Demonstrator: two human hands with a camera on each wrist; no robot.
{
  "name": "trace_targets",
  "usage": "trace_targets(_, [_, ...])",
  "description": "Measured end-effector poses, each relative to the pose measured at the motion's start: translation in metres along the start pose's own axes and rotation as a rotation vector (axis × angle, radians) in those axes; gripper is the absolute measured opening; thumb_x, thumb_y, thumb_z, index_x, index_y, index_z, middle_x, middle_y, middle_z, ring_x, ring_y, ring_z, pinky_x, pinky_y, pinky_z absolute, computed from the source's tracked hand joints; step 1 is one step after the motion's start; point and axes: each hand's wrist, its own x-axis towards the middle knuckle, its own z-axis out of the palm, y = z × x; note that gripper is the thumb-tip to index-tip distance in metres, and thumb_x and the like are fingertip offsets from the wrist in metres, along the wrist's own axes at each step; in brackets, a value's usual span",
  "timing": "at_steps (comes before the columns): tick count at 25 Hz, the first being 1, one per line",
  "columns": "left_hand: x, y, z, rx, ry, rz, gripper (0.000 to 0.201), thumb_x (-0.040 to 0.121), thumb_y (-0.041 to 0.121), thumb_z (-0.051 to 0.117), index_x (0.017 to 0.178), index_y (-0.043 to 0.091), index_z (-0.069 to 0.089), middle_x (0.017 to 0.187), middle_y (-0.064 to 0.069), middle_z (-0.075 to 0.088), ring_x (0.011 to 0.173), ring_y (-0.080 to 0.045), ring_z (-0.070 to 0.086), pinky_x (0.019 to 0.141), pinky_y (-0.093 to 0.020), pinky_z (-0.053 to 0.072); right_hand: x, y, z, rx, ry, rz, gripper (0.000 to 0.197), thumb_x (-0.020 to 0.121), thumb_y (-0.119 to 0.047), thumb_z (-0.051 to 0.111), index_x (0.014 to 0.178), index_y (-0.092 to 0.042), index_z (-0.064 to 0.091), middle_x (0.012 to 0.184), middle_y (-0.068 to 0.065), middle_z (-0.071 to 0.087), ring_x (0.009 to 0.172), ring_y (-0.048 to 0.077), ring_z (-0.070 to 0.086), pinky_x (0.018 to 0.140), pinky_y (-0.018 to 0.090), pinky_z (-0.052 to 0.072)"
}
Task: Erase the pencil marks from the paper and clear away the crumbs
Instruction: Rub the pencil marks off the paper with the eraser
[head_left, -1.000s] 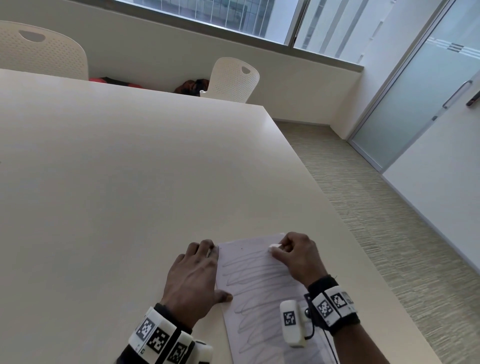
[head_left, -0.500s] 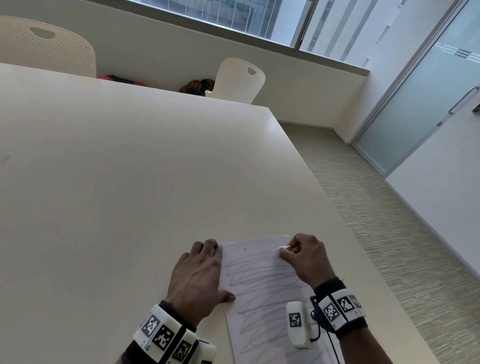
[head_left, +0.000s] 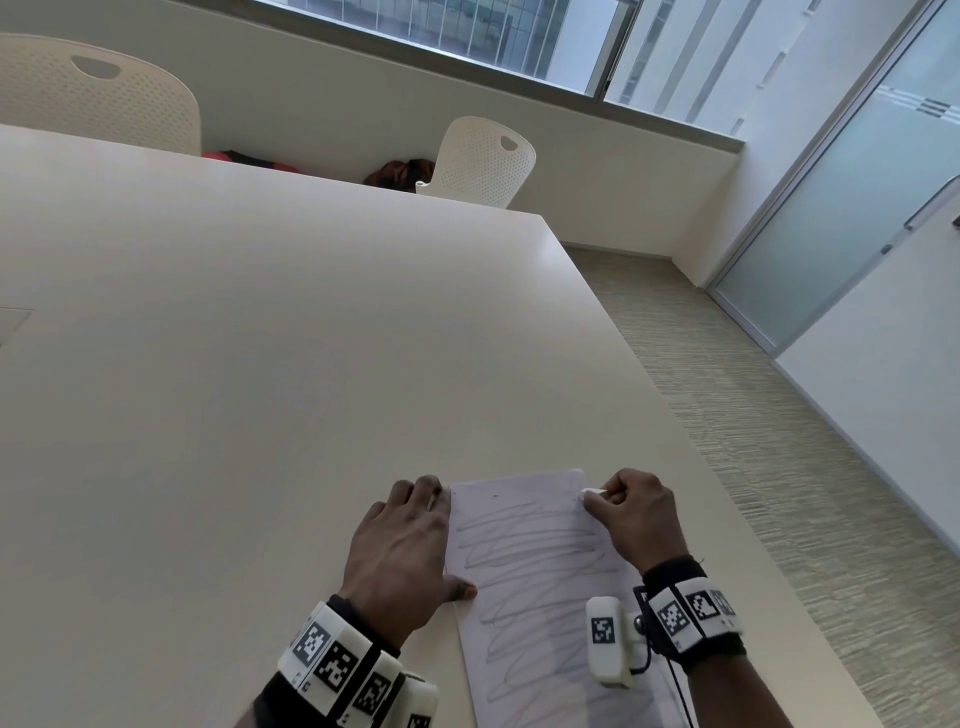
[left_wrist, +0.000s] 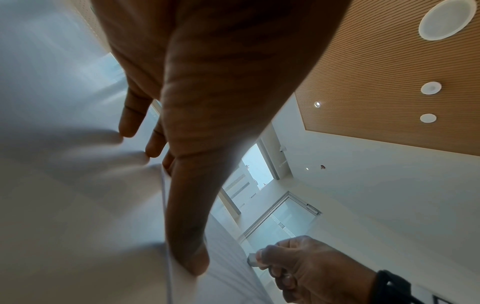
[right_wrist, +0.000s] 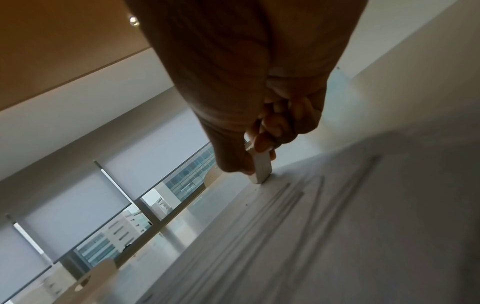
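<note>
A white sheet of paper (head_left: 540, 582) covered with grey pencil zigzags lies near the table's right edge. My left hand (head_left: 402, 540) lies flat along the sheet's left edge, fingers straight, thumb (left_wrist: 192, 261) pressing the paper. My right hand (head_left: 631, 517) pinches a small white eraser (head_left: 592, 491) at the sheet's top right corner. In the right wrist view the eraser (right_wrist: 261, 166) stands with its tip on the paper (right_wrist: 337, 236), just beyond the uppermost pencil lines. A few dark specks lie on the sheet near the eraser.
The cream table (head_left: 260, 364) stretches far to the left and ahead. Its right edge runs close beside the paper, with carpet floor (head_left: 779, 467) below. Two white chairs (head_left: 480, 161) stand at the far side.
My right hand has slid the eraser rightwards along the top of the sheet to its right corner. My left hand has kept its place on the paper's left edge.
</note>
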Motion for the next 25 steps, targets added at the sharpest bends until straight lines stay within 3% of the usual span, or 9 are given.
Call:
trace_targets(1, [0.0,0.0,0.0,-0.001,0.0,0.0,0.103,0.072,0.073,0.067,0.151,0.02,0.028,0.147,0.008,0.027,0.134,-0.014,0.028,0.107,-0.028,0.033,-0.001,0.0,0.0,-0.012,0.0,-0.01,0.022,0.072,-0.024,0.081,0.065,-0.012,0.064,0.059,-0.005,0.065,0.059,0.01,0.062,0.057,0.02,0.047])
trace_targets(4, [0.0,0.001,-0.001,0.001,0.002,-0.002,0.103,0.072,0.073,0.067,0.151,0.02,0.027,0.148,0.008,0.027,0.134,-0.014,0.028,0.108,-0.028,0.033,-0.01,-0.008,0.005,0.003,-0.102,-0.041,0.023,0.071,-0.027,0.082,0.064,-0.014,0.065,0.056,-0.007,0.063,0.05,-0.001,0.055,0.051,0.012,0.042])
trace_targets(8, [0.0,0.002,-0.001,0.008,0.004,-0.002,0.104,0.073,0.072,0.067,0.152,0.019,0.026,0.149,0.008,0.027,0.135,-0.015,0.028,0.108,-0.028,0.033,-0.005,-0.006,0.0,-0.018,0.015,-0.027,0.024,0.074,-0.028,0.081,0.066,-0.015,0.062,0.058,-0.008,0.063,0.055,0.003,0.057,0.054,0.016,0.043])
trace_targets(11, [0.0,0.001,-0.001,-0.003,0.001,-0.007,0.104,0.073,0.072,0.067,0.153,0.018,0.025,0.149,0.008,0.026,0.135,-0.015,0.028,0.109,-0.028,0.032,-0.018,-0.021,0.006,0.084,-0.153,-0.123,0.023,0.075,-0.031,0.08,0.069,-0.019,0.062,0.057,-0.007,0.061,0.051,-0.001,0.051,0.051,0.011,0.04])
trace_targets(13, [-0.001,0.001,0.0,-0.003,0.001,-0.004,0.105,0.073,0.072,0.067,0.152,0.019,0.025,0.149,0.008,0.026,0.135,-0.015,0.027,0.109,-0.028,0.032,-0.021,-0.023,0.011,0.095,-0.217,-0.17,0.024,0.073,-0.029,0.082,0.069,-0.019,0.061,0.058,-0.005,0.062,0.051,-0.001,0.051,0.053,0.015,0.042])
trace_targets(16, [-0.002,0.001,0.0,0.0,0.001,-0.003,0.105,0.073,0.072,0.067,0.152,0.019,0.025,0.149,0.008,0.026,0.135,-0.015,0.027,0.108,-0.028,0.032,-0.015,-0.017,0.011,0.078,-0.12,-0.126,0.025,0.071,-0.029,0.082,0.067,-0.017,0.061,0.059,-0.004,0.064,0.052,0.001,0.052,0.055,0.019,0.045])
trace_targets(19, [-0.001,0.001,-0.001,-0.005,0.007,-0.004,0.105,0.073,0.072,0.067,0.152,0.018,0.025,0.15,0.008,0.025,0.135,-0.015,0.027,0.108,-0.028,0.031,-0.018,-0.021,0.013,0.094,-0.259,-0.168,0.024,0.072,-0.031,0.083,0.067,-0.016,0.064,0.059,-0.005,0.064,0.052,0.0,0.053,0.053,0.016,0.044])
trace_targets(23, [-0.001,0.001,0.0,-0.005,0.003,-0.002,0.105,0.073,0.072,0.067,0.153,0.018,0.025,0.149,0.008,0.025,0.135,-0.015,0.027,0.109,-0.028,0.031,-0.015,-0.023,0.016,0.084,-0.135,-0.126,0.024,0.071,-0.03,0.082,0.065,-0.016,0.064,0.059,-0.004,0.066,0.051,0.0,0.055,0.054,0.02,0.046])
trace_targets(25, [-0.001,0.001,0.0,-0.005,0.007,-0.005,0.105,0.073,0.072,0.067,0.153,0.018,0.025,0.149,0.008,0.025,0.134,-0.014,0.027,0.109,-0.028,0.031,-0.022,-0.03,0.021,0.081,-0.249,-0.177,0.024,0.07,-0.032,0.082,0.066,-0.016,0.065,0.059,-0.002,0.066,0.052,0.0,0.055,0.054,0.021,0.047])
